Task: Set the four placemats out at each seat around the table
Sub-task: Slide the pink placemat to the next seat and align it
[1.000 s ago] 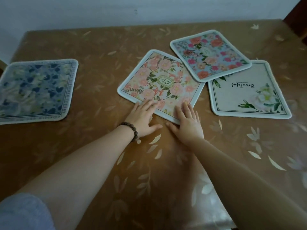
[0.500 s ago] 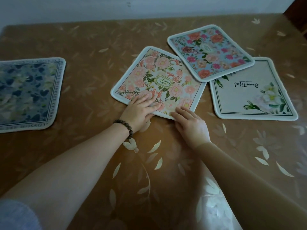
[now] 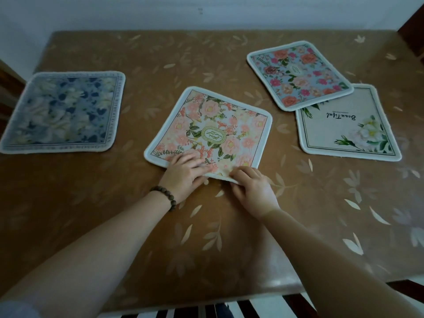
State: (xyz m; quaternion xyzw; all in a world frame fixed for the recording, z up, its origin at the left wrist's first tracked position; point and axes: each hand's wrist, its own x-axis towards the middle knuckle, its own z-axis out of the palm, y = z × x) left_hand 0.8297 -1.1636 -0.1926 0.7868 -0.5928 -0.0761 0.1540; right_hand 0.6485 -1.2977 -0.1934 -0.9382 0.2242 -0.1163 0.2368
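Note:
Four placemats lie on the brown leaf-patterned table [image 3: 160,53]. The pink floral placemat [image 3: 213,125] sits askew in the middle, apart from the others. My left hand [image 3: 183,175], with a bead bracelet on its wrist, presses straight fingers on that mat's near edge. My right hand [image 3: 252,189] pinches the near edge beside it with curled fingers, and the edge is slightly lifted there. A blue-and-white placemat [image 3: 64,111] lies at the left side. At the right, a blue placemat with pink flowers [image 3: 298,74] overlaps the far corner of a cream placemat [image 3: 344,129].
A wall runs behind the table's far edge. Dark wooden furniture [image 3: 413,26] shows at the top right corner. Below the table's near edge I see black-and-white stripes [image 3: 229,308]. Bare tablecloth lies between me and the mats.
The pink floral placemat has slid toward me and to the left, out from under the blue-pink mat. My right hand's fingers have curled onto its near edge.

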